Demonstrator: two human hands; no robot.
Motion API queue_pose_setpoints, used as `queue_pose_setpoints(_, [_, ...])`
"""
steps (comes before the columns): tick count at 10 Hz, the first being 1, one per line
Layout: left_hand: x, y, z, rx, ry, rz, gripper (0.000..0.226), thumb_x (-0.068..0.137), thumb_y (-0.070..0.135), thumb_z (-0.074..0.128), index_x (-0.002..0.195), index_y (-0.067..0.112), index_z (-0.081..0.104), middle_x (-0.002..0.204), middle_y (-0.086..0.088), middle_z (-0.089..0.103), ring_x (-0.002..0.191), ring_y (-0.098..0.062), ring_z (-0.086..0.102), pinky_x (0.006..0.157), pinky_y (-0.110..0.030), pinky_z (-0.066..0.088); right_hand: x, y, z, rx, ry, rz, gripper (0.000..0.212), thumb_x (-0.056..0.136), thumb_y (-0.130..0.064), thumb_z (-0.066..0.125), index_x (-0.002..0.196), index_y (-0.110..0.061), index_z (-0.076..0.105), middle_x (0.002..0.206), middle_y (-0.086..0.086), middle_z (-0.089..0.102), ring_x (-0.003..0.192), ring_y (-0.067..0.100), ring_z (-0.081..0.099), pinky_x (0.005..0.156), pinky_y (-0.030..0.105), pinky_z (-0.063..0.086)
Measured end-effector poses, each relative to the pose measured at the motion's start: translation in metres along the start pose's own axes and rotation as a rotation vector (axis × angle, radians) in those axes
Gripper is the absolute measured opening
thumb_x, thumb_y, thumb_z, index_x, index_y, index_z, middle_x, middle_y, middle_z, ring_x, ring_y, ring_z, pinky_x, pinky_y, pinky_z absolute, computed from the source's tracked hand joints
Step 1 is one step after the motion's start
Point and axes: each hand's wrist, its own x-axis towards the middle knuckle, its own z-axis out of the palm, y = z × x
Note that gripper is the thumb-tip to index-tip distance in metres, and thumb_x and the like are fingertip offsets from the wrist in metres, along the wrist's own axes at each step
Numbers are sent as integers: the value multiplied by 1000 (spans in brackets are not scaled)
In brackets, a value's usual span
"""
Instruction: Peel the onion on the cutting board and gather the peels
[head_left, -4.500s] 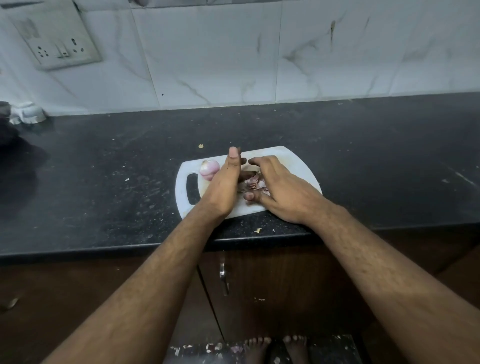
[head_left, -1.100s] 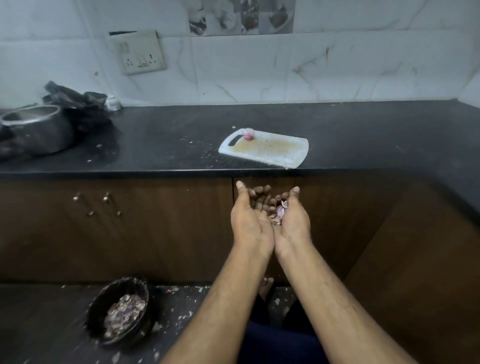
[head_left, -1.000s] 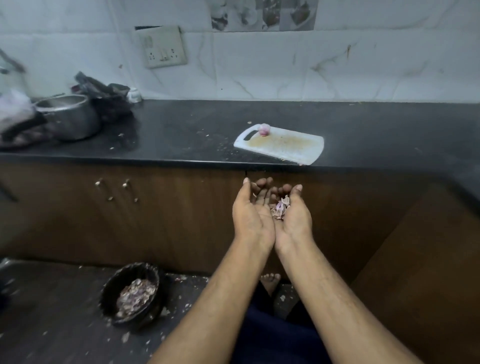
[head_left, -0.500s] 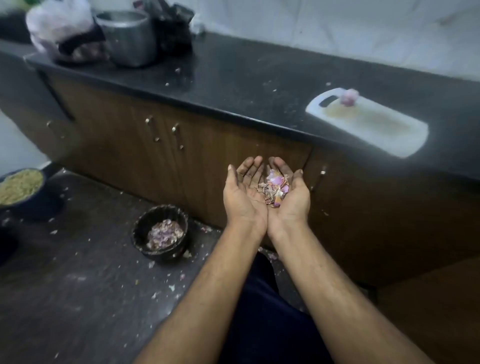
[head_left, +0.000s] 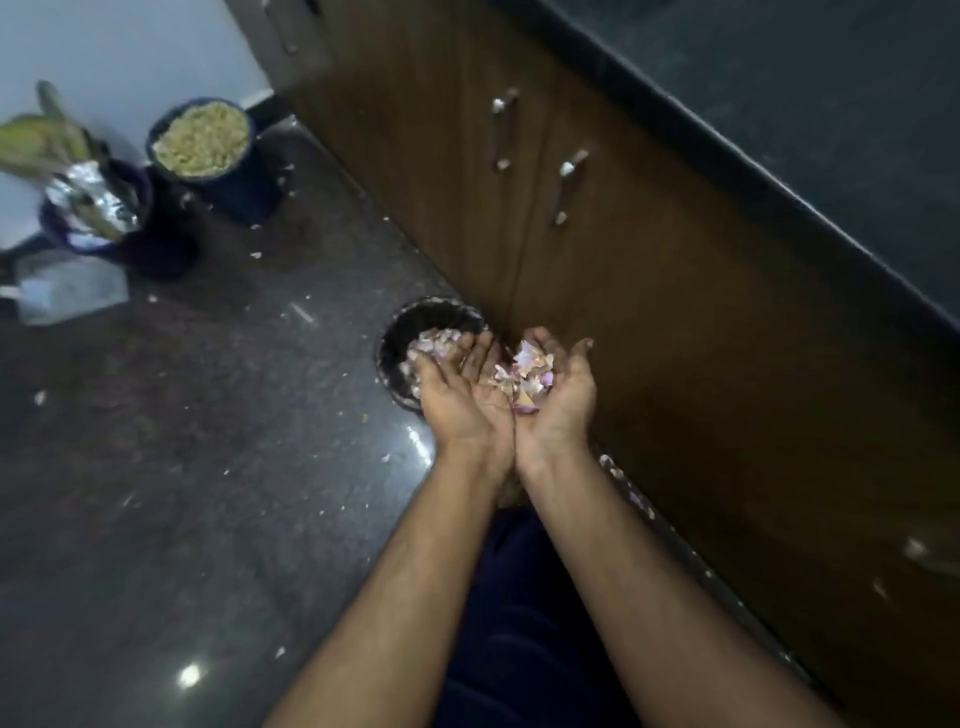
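My left hand (head_left: 460, 395) and my right hand (head_left: 558, 397) are pressed side by side, palms up, cupped under a small heap of pink and white onion peels (head_left: 522, 371). They hover low over the floor, just right of a black bowl (head_left: 400, 332) that holds more peels. My left fingers overlap the bowl's right side. The cutting board and the peeled onion are out of view.
Brown cabinet doors (head_left: 623, 249) with metal handles run under the dark counter edge (head_left: 779, 156) on the right. A dark bucket of yellowish scraps (head_left: 202, 137) and a purple bucket with foil and greens (head_left: 98, 208) stand at the far left. Scraps litter the dark floor (head_left: 208, 467).
My cupped hands with the peels have dropped from counter height down to the black floor bowl and shifted left towards it. The view has turned down, so the board and onion left the frame.
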Motion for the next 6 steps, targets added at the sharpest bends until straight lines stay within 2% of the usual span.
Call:
queue_pose_setpoints(1, [25,33,20,-138,170,89,80,103,65,28,147,-1,44,151,-21,48,139,-34,48,119,-46,37,13,11,52,-61,-32,147,55,104,-56,36,88,-8,59,79,14,68,79,30,64,90,46,51])
queue_pose_setpoints(2, [37,58,38,-235,235,86,90,101,70,22,155,-1,30,157,-20,40,144,-36,43,113,-48,38,23,20,85,-195,-38,265,61,103,-59,33,103,-4,60,91,18,67,84,31,63,73,41,52])
queue_pose_setpoints(3, [44,73,44,-280,263,100,93,98,74,20,158,3,26,159,-21,38,144,-39,42,105,-50,41,30,28,100,-281,-18,308,61,102,-60,37,124,-6,55,112,19,64,99,30,63,81,40,53])
queue_pose_setpoints(4, [45,77,41,-291,315,127,91,97,76,23,156,7,32,158,-17,40,145,-35,41,119,-51,33,28,30,104,-280,-14,303,73,101,-60,41,148,-4,41,148,14,47,139,29,47,118,44,36])
queue_pose_setpoints(5, [37,78,44,-308,348,169,87,98,74,25,149,5,42,153,-16,45,144,-30,43,120,-45,30,18,21,109,-303,-5,265,73,103,-57,39,153,-4,35,158,14,39,149,26,35,121,38,27])
queue_pose_setpoints(6, [11,74,55,-271,323,196,86,99,72,25,143,3,50,147,-15,52,139,-27,48,117,-39,34,0,6,107,-308,-13,231,69,104,-55,38,150,-5,39,158,12,41,150,24,34,119,35,28])
